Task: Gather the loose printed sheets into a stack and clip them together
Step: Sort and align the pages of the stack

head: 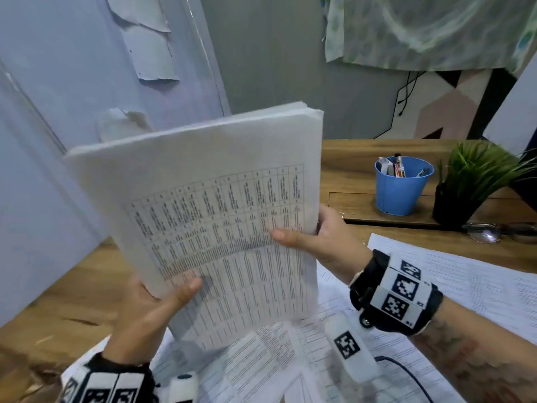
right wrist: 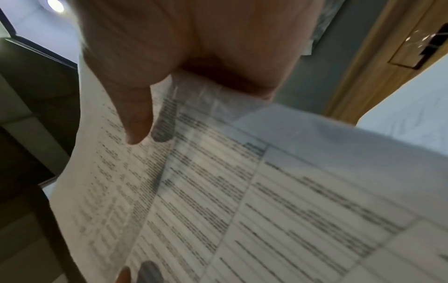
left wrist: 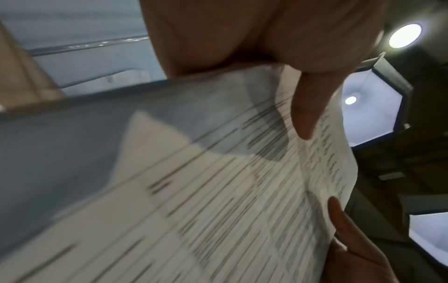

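A thick stack of printed sheets (head: 209, 216) with a table on its top page is held tilted above the desk, its lower edge near the loose papers. My left hand (head: 151, 309) grips the stack's lower left edge, thumb on the front page. My right hand (head: 316, 239) grips the right edge, thumb (head: 286, 237) pressed on the print, fingers behind. The left wrist view shows the stack (left wrist: 194, 191) under my thumb (left wrist: 305, 114); the right wrist view shows the stack (right wrist: 242, 191) with my thumb (right wrist: 135, 118) on it. More loose printed sheets (head: 290, 367) lie spread on the desk. No clip is in view.
A wooden desk (head: 72, 301) carries a blue cup of pens (head: 402, 186), a small green plant in a black pot (head: 465, 187) and glasses (head: 491, 232) at the back right. A pale wall panel (head: 58, 112) stands close on the left.
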A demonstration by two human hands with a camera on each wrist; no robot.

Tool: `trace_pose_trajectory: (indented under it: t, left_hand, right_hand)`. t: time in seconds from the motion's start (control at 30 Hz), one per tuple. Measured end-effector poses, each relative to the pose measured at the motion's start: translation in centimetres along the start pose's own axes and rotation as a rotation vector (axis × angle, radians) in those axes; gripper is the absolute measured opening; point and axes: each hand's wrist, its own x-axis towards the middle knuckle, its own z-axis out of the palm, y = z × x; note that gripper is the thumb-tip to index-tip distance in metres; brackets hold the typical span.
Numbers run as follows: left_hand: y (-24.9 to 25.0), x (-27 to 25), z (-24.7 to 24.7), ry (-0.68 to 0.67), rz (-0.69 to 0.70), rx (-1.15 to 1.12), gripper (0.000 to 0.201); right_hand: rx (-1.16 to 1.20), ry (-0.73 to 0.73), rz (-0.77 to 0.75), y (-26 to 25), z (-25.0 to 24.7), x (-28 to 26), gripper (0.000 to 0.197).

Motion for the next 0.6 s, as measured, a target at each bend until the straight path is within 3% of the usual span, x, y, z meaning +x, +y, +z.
trace_pose_trajectory:
  t: [0.07,0.17,0.2,0.27,0.33,0.43,0.5,0.6]
  left_hand:
    - [-1.1,-0.1,0.2,0.034,0.016,0.052,0.028]
    - [-1.2,0.1,0.9,0.103,0.038,0.016,0.021]
    - [-1.1,0.2,0.9,0.161,0.034,-0.018,0.028]
    - [-1.0,0.4,0.6,0.237,0.036,-0.032,0.034]
    - [-1.3,0.8,-0.2,0.306,-0.001,0.027,0.018]
    - [-1.2,1.5,-1.7,0.379,-0.106,0.135,0.016]
    - [-1.3,1.9,-2.2,0.407,-0.105,0.139,0.013]
    - [-1.7,2.1,-3.5,0.448,-0.124,0.094,0.009]
  right_hand:
    - [-0.066,-0.066,0.043,0.2,-0.7,-0.2,0.043]
    - [-0.169,-0.125,0.122,0.7,-3.2,0.1,0.078]
    - [-0.239,-0.121,0.17,0.9,-4.3,0.2,0.085]
    - [-0.514,-0.164,0.309,1.4,-6.6,0.2,0.082]
    - [-0.923,-0.299,0.471,2.0,-8.0,-0.3,0.081]
    - [-1.254,-0.495,0.627,3.4,-7.8,-1.1,0.095]
    - [-1.397,-0.595,0.627,4.2,-7.1,-1.3,0.094]
    - [-1.489,-0.653,0.6,5.1,-6.5,-1.1,0.071]
